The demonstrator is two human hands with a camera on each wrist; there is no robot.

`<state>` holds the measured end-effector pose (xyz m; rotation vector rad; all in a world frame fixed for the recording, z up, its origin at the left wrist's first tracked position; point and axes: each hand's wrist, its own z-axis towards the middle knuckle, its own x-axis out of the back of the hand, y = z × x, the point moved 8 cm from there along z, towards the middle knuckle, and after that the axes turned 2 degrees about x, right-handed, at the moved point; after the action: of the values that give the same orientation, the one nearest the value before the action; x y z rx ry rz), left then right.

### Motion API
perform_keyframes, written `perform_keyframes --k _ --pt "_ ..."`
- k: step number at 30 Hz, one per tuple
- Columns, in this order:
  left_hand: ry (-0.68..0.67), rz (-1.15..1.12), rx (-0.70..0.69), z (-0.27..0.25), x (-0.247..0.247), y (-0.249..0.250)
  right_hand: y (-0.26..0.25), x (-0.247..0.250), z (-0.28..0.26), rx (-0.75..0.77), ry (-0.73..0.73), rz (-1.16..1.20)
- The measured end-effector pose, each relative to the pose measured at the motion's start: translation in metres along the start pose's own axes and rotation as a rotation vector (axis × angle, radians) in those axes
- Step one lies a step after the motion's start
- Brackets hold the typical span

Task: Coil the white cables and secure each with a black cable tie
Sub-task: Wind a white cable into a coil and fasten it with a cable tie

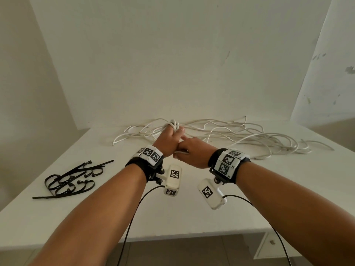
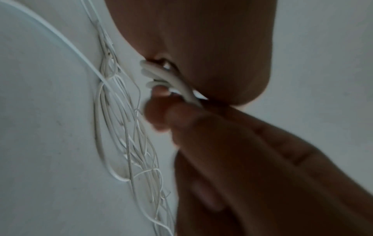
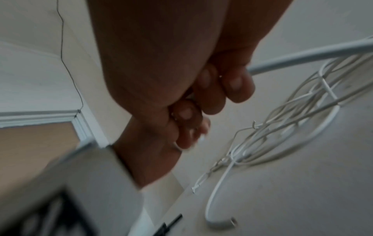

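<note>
A white cable (image 1: 173, 124) is wound in several turns around the left hand (image 1: 169, 140), held above the far middle of the white bench (image 1: 192, 214); the turns stick out past the fingertips in the head view. The left wrist view shows what the head view cannot: the bundled turns (image 2: 161, 75) emerge from between palm and fingers, so this hand's grip is closed around the coil. The right hand (image 1: 194, 152) sits just beside the left, touching it at the heel, with its fingers curled into a closed grip on a strand of the same cable (image 1: 181, 152). Only the right wrist view shows that strand (image 3: 302, 57) running taut out of the curled fingers (image 3: 236, 86) toward the loose white cables (image 1: 249, 135), which sprawl in a tangle along the back of the bench, behind and to the right of the hands. That view is blurred, so the finer finger placement cannot be told. Both forearms reach forward and converge, the wrists raised off the surface, each carrying a band with black-and-white markers and a small white camera unit below it. A heap of black cable ties (image 1: 71, 180) lies on the bench to the left, well apart from the hands.
</note>
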<state>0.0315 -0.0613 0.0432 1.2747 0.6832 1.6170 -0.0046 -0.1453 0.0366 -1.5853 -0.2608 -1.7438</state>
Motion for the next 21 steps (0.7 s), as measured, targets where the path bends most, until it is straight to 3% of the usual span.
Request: perform_keyframes --k 4,8,14,18,21 --pt "-0.184 0.179 0.039 -0.008 -0.008 0.001 0.001 0.023 0.0 0.014 0.065 0.07" --pt "-0.281 0.141 0.026 -0.01 -0.013 0.0 0.015 0.046 0.001 0.011 0.211 0.141" --pt "-0.434 -0.106 0.108 -0.02 -0.017 -0.01 0.038 0.058 -0.006 0.022 0.283 0.342" --pt "-0.516 -0.412 0.223 -0.026 -0.027 -0.009 0.043 0.043 -0.004 0.001 0.217 0.397" --pt "-0.546 -0.594 0.285 -0.027 -0.029 -0.007 0.041 0.028 -0.007 -0.053 0.121 0.63"
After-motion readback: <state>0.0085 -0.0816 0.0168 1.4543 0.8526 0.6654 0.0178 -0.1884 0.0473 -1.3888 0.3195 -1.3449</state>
